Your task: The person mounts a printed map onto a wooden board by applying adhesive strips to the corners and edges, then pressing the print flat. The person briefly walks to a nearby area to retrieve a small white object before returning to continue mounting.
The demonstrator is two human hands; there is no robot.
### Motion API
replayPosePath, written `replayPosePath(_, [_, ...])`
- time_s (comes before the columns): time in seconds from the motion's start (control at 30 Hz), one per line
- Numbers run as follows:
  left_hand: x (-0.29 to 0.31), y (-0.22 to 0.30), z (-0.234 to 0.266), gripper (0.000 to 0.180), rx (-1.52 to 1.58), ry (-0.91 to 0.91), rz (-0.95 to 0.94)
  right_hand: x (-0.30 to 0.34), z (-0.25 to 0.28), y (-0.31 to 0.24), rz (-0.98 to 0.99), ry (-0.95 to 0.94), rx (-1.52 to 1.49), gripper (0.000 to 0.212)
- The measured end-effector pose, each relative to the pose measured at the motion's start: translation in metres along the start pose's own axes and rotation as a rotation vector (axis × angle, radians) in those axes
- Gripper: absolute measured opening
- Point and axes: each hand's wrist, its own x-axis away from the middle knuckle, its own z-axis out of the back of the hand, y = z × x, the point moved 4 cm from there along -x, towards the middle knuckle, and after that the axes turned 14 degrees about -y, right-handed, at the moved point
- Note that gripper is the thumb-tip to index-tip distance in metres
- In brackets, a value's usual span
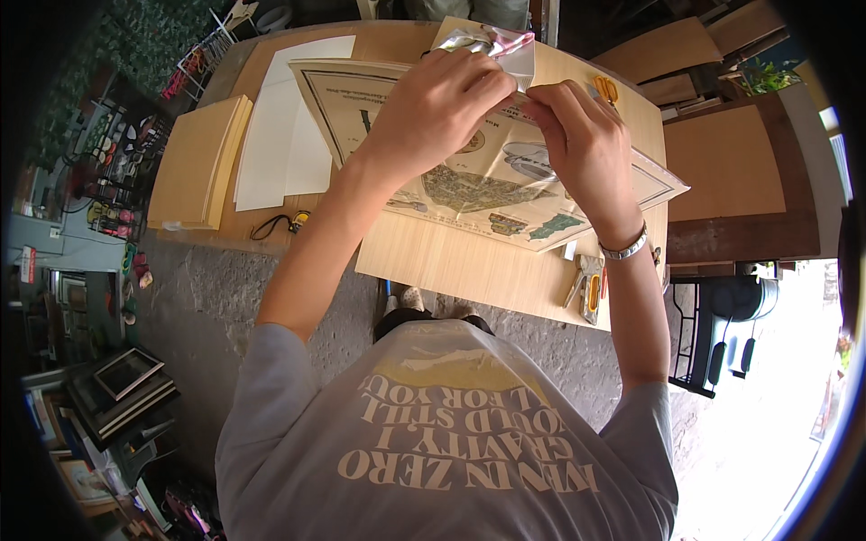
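Note:
A beige printed poster point(469, 191) with dark drawings and a border stands tilted over the table, its glossy surface creased. At its upper edge my left hand point(456, 104) is closed, with its fingertips pinched together. My right hand point(582, 135), with a metal-banded watch point(624, 245) on the wrist, pinches the same edge just to the right. The fingertips of both hands nearly meet, and what exactly lies between them is partly hidden. Behind my left hand is a crumpled shiny pink and white wrapping point(510, 42).
The wooden table point(433, 261) carries white sheets point(284, 135) and a stack of thin boards point(194, 171) at left. A tape measure point(300, 219), orange-handled scissors point(604, 88), a staple gun point(584, 275) and a yellow cutter point(592, 296) lie around the poster. Picture frames point(129, 374) are stacked lower left.

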Motion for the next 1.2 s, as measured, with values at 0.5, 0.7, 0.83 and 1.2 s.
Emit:
replayPosePath(0.5, [0.006, -0.005, -0.006, 0.027, 0.010, 0.085, -0.049, -0.001, -0.006, 0.003, 0.009, 0.032, -0.012, 0.008])
replayPosePath(0.7, [0.001, -0.009, -0.004, 0.023, 0.090, 0.066, -0.008, 0.000, -0.006, 0.005, 0.010, 0.027, 0.015, 0.009])
replayPosePath(0.83, [-0.003, -0.015, 0.006, 0.015, 0.087, -0.086, 0.088, -0.004, -0.004, 0.006, -0.029, 0.033, 0.038, 0.009])
replayPosePath(1.2, [0.011, -0.105, 0.094, 0.022, 0.310, -0.037, 0.439, 0.152, 0.006, -0.002, -0.331, 0.790, -0.229, 0.013])
